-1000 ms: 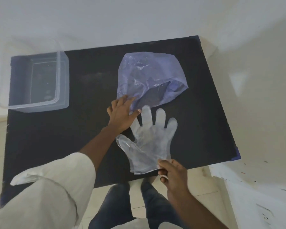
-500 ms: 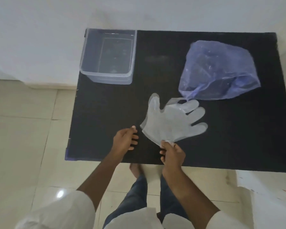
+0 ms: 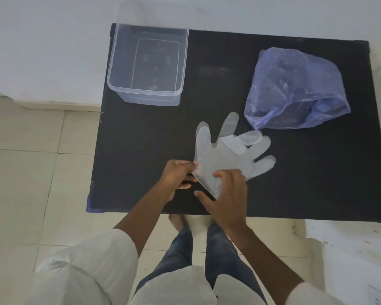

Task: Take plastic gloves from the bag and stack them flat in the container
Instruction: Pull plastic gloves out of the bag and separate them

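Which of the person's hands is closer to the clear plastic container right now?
Left. The left hand sits below the clear plastic container, nearly in line with it; the right hand is farther right and nearer the table's front edge.

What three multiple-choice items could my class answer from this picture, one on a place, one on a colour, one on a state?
1. Where does the clear container stand on the black table?
A. the far left corner
B. the near right corner
C. under the bag

2. What colour is the bag?
A. green
B. translucent blue-purple
C. red

3. What holds the plastic glove at its cuff end?
A. nothing, it lies untouched
B. the left hand alone
C. both hands

Key: 1 A, since the container sits at the table's far left corner, apart from the bag on the right. 2 B, since the bag's film shows bluish purple against the table. 3 C, since the left hand pinches the cuff edge and the right hand presses on the glove beside it.
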